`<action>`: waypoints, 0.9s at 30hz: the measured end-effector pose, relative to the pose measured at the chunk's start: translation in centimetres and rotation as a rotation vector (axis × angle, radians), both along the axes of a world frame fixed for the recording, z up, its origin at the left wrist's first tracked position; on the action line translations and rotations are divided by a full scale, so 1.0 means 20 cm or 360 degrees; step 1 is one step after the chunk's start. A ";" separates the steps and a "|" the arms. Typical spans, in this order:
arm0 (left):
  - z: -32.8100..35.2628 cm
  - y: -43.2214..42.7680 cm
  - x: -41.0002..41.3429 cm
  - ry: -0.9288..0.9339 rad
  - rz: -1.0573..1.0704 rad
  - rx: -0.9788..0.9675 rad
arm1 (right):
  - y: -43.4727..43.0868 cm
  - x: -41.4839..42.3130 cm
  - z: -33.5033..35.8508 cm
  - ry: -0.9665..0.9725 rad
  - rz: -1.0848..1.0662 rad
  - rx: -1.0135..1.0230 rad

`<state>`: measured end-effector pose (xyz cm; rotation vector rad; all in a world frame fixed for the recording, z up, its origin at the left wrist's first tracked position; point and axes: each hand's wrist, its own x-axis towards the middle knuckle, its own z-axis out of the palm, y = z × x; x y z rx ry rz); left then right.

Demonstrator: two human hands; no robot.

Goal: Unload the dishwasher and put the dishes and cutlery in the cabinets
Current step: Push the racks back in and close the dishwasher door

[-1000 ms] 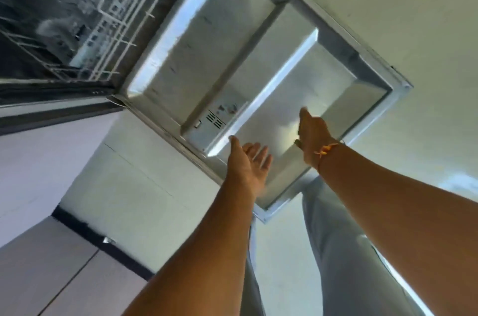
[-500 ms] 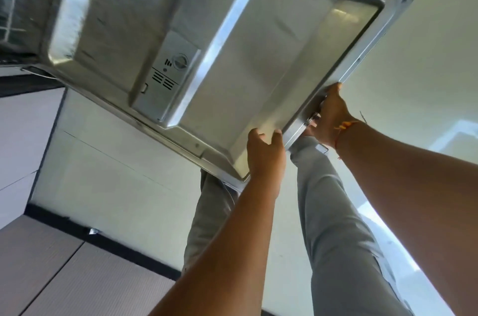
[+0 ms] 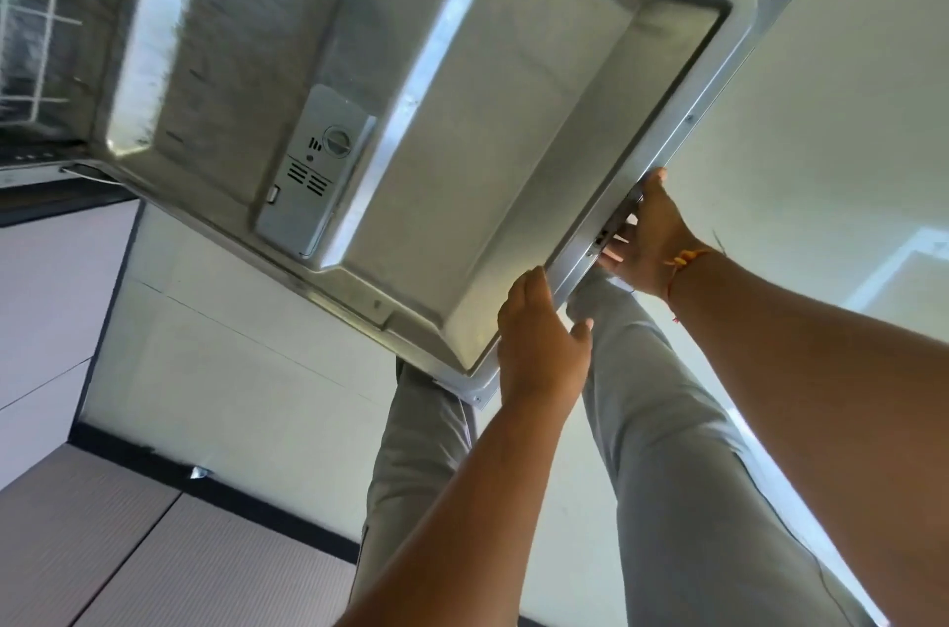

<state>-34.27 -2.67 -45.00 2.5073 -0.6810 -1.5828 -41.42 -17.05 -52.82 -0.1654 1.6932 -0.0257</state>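
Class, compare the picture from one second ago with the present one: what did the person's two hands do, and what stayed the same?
Both hands reached forward to the free edge of the stainless-steel dishwasher door and took hold: the left hand near its corner, the right hand further along. The door stays open.

Dispenser (image 3: pixel 313 174) on door (image 3: pixel 513 138), rack (image 3: pixel 36 20) left

Left hand (image 3: pixel 539 344) fingers hidden at door (image 3: pixel 513 138) edge, rack (image 3: pixel 36 25) blurred, cropped
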 end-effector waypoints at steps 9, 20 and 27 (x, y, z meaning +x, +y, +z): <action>0.57 0.10 0.04 -0.0348 -0.0445 -0.0186 | 0.00 0.06 0.69 -0.0059 0.0516 -0.0087; 1.26 0.11 0.35 -0.0997 -0.0507 -0.0165 | -0.09 0.47 1.56 -0.0267 0.1164 -0.0431; 1.55 0.06 0.64 -0.1323 -0.0300 -0.0137 | -0.20 0.80 1.80 -0.0473 0.1774 -0.0737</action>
